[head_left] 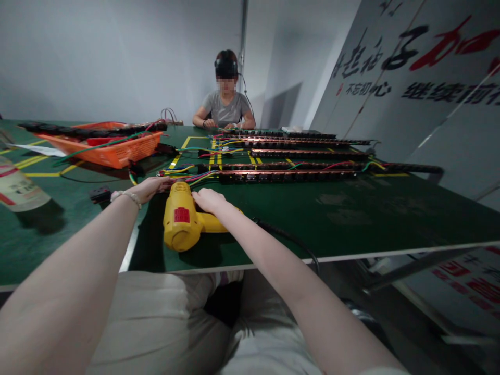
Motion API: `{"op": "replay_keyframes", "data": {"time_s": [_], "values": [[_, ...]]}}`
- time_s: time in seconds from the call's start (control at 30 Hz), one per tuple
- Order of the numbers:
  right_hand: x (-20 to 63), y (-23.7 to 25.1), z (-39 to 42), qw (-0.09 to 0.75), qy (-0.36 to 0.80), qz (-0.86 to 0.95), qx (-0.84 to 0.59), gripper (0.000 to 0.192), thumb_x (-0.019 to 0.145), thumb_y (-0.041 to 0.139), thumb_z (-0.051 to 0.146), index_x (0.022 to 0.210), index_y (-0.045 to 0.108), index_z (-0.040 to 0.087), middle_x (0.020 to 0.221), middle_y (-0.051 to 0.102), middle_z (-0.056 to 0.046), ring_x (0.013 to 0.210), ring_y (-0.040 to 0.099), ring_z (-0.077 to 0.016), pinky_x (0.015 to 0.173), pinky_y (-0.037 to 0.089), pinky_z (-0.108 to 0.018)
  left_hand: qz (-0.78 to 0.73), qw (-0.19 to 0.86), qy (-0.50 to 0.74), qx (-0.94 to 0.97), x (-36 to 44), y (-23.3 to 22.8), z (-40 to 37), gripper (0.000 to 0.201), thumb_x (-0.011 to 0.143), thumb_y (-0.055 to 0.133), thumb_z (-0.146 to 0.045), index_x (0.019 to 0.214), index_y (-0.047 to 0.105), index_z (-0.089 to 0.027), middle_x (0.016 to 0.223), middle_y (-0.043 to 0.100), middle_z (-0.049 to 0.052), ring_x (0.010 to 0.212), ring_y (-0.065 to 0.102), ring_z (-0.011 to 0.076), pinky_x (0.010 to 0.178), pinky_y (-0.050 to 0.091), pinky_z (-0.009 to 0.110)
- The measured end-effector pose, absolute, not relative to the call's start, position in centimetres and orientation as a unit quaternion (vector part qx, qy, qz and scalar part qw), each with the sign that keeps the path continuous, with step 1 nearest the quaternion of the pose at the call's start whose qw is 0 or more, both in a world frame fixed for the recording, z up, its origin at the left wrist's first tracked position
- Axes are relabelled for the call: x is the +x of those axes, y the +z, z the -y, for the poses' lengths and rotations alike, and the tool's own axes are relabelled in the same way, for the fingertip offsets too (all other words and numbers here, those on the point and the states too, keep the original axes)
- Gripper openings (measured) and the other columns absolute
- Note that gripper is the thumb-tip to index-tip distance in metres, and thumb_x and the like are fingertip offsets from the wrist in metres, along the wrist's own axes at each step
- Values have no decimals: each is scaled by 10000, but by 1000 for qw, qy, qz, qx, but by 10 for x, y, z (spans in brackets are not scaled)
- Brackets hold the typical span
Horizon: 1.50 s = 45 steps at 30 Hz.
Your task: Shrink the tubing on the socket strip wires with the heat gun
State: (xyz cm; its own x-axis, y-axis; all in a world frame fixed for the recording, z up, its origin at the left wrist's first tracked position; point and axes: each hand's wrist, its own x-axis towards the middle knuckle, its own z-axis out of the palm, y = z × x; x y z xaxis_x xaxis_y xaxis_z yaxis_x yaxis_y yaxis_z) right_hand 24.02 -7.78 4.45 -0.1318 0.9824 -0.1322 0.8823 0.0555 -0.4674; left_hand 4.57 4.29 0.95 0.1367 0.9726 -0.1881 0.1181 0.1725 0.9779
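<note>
My left hand (pixel 151 188) reaches in beside the wire ends of the nearest power strip, its fingers closed on the coloured wires (pixel 201 177). Just right of it, my right hand (pixel 210 200) is curled shut close to the same wires. Its fingertips are partly hidden, so what it grips cannot be made out. A yellow heat gun (pixel 182 221) with a red label lies on its side between my forearms, its handle partly under my right wrist. The nearest long black strip with copper-coloured bars (pixel 289 174) runs away to the right from the wires.
Further strips (pixel 308 152) lie behind, parallel. An orange basket (pixel 136 148) with strips and wires sits at left, a bottle (pixel 19 182) nearer. A black connector (pixel 100 195) lies by my left wrist. A black cord (pixel 291 237) hangs over the table edge. A co-worker (pixel 225 107) sits opposite.
</note>
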Motion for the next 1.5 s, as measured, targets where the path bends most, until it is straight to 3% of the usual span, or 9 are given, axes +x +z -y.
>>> {"op": "replay_keyframes", "data": {"time_s": [0.23,0.43,0.63,0.8,1.03,1.23,1.5], "values": [[244,42,75,119,222,718,-648,493,967,291,415,1182,645,147,1322,604,-148,1223,561,-279,990,449,-389,-536,532,387,530,48,13,-35,139,817,591,-184,792,722,-147,929,740,87,820,682,140,674,528,167],[245,43,77,116,213,722,-648,478,971,298,423,1159,653,164,1313,612,-139,1212,568,-277,976,460,-390,-525,516,396,549,47,13,-30,141,706,704,-216,820,734,-138,977,739,118,931,687,197,763,551,222],[245,43,77,105,212,721,-652,496,977,282,443,1175,650,175,1328,602,-130,1226,558,-273,985,451,-394,-530,496,374,577,44,16,-23,270,538,790,-186,804,746,-173,907,748,78,969,682,252,895,538,329],[245,41,73,107,213,720,-651,534,979,265,458,1193,647,151,1321,604,-152,1226,559,-290,986,450,-410,-564,384,354,640,47,15,-29,180,511,800,-224,675,732,-190,761,731,33,947,667,256,942,485,321],[279,40,67,112,202,685,-691,531,974,282,456,1193,648,140,1301,615,-161,1204,570,-301,969,452,-413,-575,289,328,692,49,13,-33,131,591,783,-223,695,733,-161,671,701,34,812,615,218,850,457,288],[314,41,73,122,207,656,-715,540,975,280,473,1147,663,133,1196,672,-169,1147,603,-300,938,461,-405,-584,311,332,672,49,16,-31,70,611,772,-179,674,742,-175,602,646,6,764,585,203,807,433,275],[308,44,83,133,159,675,-708,548,991,229,435,1185,646,136,1251,641,-174,1166,588,-309,950,452,-422,-598,296,318,673,49,15,-35,39,634,760,-163,673,752,-164,602,629,11,750,565,199,838,419,284]]}}
